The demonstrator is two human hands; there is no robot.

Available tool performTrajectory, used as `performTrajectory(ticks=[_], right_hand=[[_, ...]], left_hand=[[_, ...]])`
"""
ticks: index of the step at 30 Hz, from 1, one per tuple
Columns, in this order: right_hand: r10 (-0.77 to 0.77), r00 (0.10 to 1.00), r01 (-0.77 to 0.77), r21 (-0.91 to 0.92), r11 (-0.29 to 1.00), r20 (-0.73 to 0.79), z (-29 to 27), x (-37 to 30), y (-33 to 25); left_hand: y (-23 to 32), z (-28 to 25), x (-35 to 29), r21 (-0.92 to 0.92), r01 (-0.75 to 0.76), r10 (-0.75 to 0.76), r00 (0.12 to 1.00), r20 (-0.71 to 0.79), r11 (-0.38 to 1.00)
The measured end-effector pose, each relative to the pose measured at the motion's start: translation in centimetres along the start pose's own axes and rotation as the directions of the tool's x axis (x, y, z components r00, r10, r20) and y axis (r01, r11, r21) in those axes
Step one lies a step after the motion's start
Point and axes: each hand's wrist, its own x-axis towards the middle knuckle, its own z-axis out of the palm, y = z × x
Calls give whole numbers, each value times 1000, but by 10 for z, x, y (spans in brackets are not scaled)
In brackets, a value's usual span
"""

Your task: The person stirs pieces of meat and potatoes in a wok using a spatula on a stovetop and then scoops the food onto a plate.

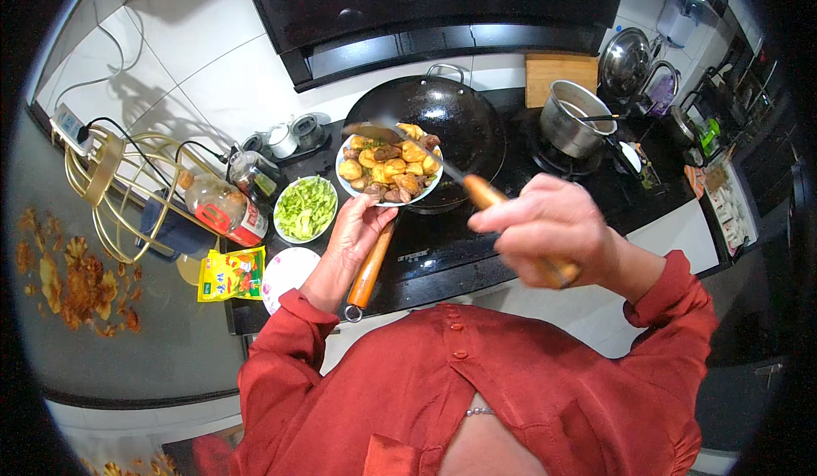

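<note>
My left hand grips the near rim of a plate, tilted over the near left side of a black wok. Golden-yellow chunks and dark brown pieces fill the plate. In my right hand is a spatula with a wooden handle; its metal blade lies over the far edge of the food, slightly blurred. The wok's own wooden handle points toward me beside my left hand. The underside of the plate and the left fingers beneath it are hidden.
Left of the wok stand a bowl of sliced green vegetable, a white dish, a yellow packet and a red-labelled bottle. To the right, a metal pot sits on a burner. A cutting board leans at the back.
</note>
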Motion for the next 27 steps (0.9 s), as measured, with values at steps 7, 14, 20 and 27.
performTrajectory(ticks=[7, 14, 20, 27], right_hand=[[436, 740, -228, 419, 879, -512, -14, 1, 5], [738, 413, -540, 509, 670, -533, -22, -12, 93], [903, 240, -855, 362, 371, -357, -38, -41, 171], [971, 34, -726, 661, 186, -236, 27, -45, 197]], left_hand=[[1, 0, 3, 3, -17, 17, 999, 29, 1000], [10, -22, -21, -11, -62, 62, 998, -21, 998], [17, -41, -60, 45, -133, 138, 981, -138, 990], [7, -51, -94, 19, -166, 165, 946, -280, 986]])
